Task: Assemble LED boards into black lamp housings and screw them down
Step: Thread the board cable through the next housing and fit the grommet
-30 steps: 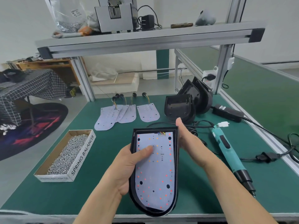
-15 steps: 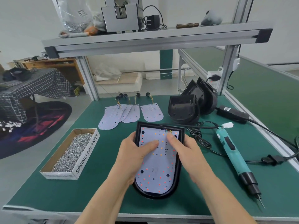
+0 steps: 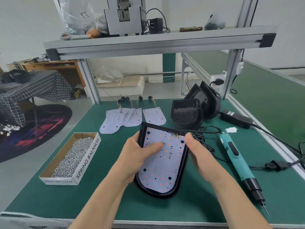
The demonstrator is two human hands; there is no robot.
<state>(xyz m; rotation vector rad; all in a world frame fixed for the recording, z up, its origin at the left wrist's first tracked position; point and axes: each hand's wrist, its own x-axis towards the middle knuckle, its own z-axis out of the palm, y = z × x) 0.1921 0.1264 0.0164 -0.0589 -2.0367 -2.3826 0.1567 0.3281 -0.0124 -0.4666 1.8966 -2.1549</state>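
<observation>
The step in hand looks like seating: an LED board (image 3: 162, 169) lies inside a black housing (image 3: 153, 195) at the middle of the desk's (image 3: 49, 200) front edge. Whether the housing rests on the mat or is held just above it cannot be told. The left hand (image 3: 138, 156) grips the housing's left rim with its thumb pressed on the board. The right hand (image 3: 201, 159) clasps the right rim, thumb at the upper corner, its fingers hidden below. No screws show in the board yet, so next comes a screw from the box (image 3: 71, 159) at the left edge and the screwdriver (image 3: 236, 161) lying to the right. That would call for one hand to let go. The box reads "SPRING BALANCER"; a small mark on the board is too blurred to read. Spare boards (image 3: 125, 116) and empty housings (image 3: 186, 113) wait along the back edge.
</observation>
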